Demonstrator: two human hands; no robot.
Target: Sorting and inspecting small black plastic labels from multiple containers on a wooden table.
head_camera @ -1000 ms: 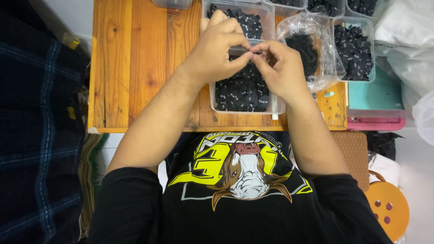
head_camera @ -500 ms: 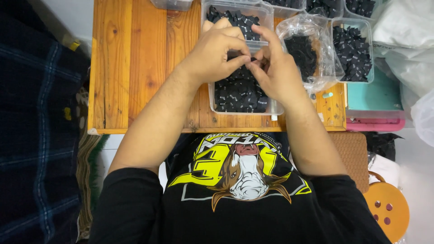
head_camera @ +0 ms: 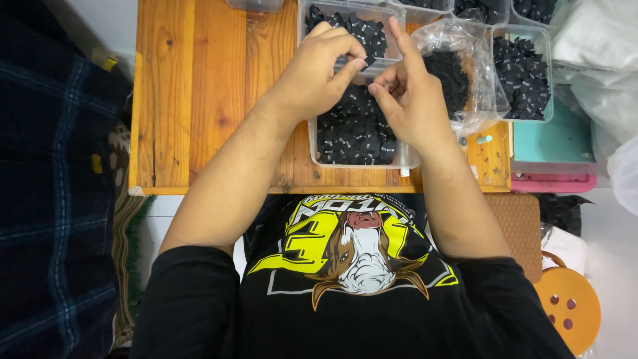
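Note:
My left hand (head_camera: pixel 319 70) and my right hand (head_camera: pixel 412 100) meet over a clear plastic tub (head_camera: pixel 352 156) filled with several small black fabric labels (head_camera: pixel 349 129). The left thumb and forefinger pinch one small black label (head_camera: pixel 367 62). My right hand is just beside it, fingertips close to the label, index finger raised and pointing away. I cannot tell whether the right fingers touch the label. A second clear tub (head_camera: pixel 385 10) of black labels lies just beyond the hands.
The wooden table (head_camera: pixel 199 100) has bare boards to the left. A crumpled clear bag (head_camera: pixel 465 40) of black labels and another tub (head_camera: pixel 522 73) stand at the right. A teal and pink box (head_camera: pixel 551 149) sits off the right edge, an orange stool (head_camera: pixel 568 306) below it.
Both hands have lifted slightly away from each other; the right index finger has straightened up, and the label now sits in the left fingertips.

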